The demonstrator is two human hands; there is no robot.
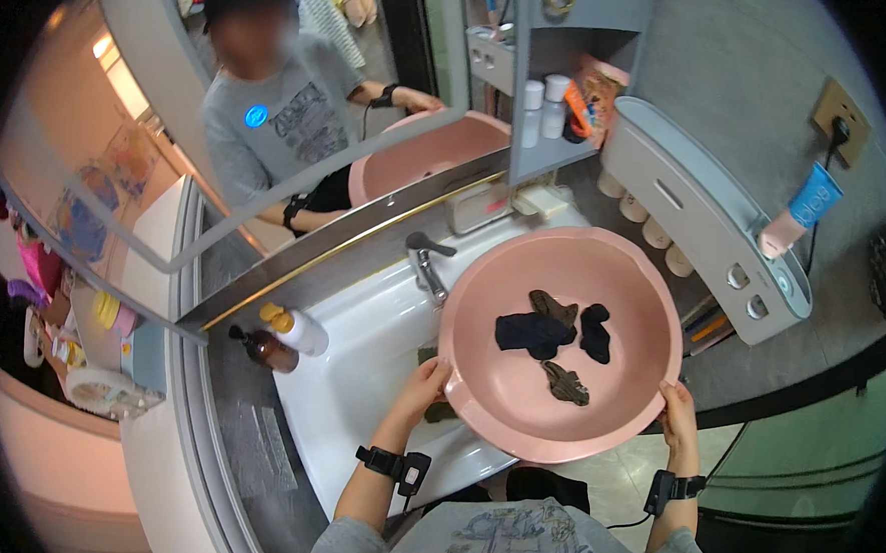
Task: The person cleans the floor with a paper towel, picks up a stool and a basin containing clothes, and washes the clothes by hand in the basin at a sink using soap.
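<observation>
A round pink plastic basin (515, 412) is held level over the right part of the white washbasin (347, 377). My left hand (427, 384) grips its near-left rim, thumb on top. On the right, my right hand (678, 410) clasps the rim in the same way. Inside the basin lie several socks: a dark navy sock (526, 333), a black sock (595, 334), a brown patterned sock (554, 308) and another brown sock (566, 384). Something dark green (440, 411) shows in the washbasin, partly hidden behind my left hand and the pink basin.
A chrome faucet (428, 268) stands at the washbasin's back, beside the pink rim. Two pump bottles (294, 330) are at the left. A grey wall rack (709, 215) juts out at the right, holding a blue-and-pink tube (803, 209). The mirror (322, 150) reflects the person.
</observation>
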